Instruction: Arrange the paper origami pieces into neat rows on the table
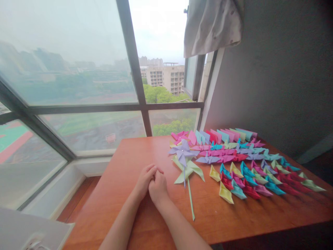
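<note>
My left hand point(144, 177) and my right hand point(158, 186) rest together on the wooden table point(122, 166). Both are closed, with the left fingers lying over the curled fingers of the right; no object shows in them. Just right of my hands lies a pale green paper pinwheel point(191, 167) on a green paper stick point(190, 199). A lavender paper pinwheel point(183, 152) partly covers it, and a pink paper pinwheel point(179, 136) lies farther back.
Rows of colourful folded paper boats point(225, 193) fill the table's right side, with folded paper cranes point(208, 159) behind them. Upright folded paper pieces point(215, 136) line the back edge. Windows point(91, 128) stand beyond the table, a grey wall point(275, 69) on the right.
</note>
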A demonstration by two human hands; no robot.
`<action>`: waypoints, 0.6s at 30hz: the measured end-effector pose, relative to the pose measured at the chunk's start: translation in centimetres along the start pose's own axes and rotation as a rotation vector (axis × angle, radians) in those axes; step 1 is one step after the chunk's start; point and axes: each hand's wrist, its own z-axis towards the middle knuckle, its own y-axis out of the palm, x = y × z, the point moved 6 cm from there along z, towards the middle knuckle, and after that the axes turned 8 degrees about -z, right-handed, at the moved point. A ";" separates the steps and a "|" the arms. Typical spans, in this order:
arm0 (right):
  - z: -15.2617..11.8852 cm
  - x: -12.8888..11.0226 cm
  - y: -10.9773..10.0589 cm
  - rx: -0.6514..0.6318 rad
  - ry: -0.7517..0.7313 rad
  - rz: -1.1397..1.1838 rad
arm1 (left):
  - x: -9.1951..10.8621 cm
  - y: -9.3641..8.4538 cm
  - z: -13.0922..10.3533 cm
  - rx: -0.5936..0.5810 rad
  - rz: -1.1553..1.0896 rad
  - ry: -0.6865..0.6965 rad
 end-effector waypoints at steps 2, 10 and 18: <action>0.0 0.0 0.0 -0.003 0.004 0.006 | 0.0 0.0 0.0 0.001 -0.001 -0.001; 0.0 0.0 0.0 0.004 -0.018 0.035 | 0.1 0.0 -0.1 0.009 0.005 0.003; 0.0 -0.1 -0.1 0.001 -0.008 0.008 | 0.4 0.2 -0.2 0.002 0.006 0.001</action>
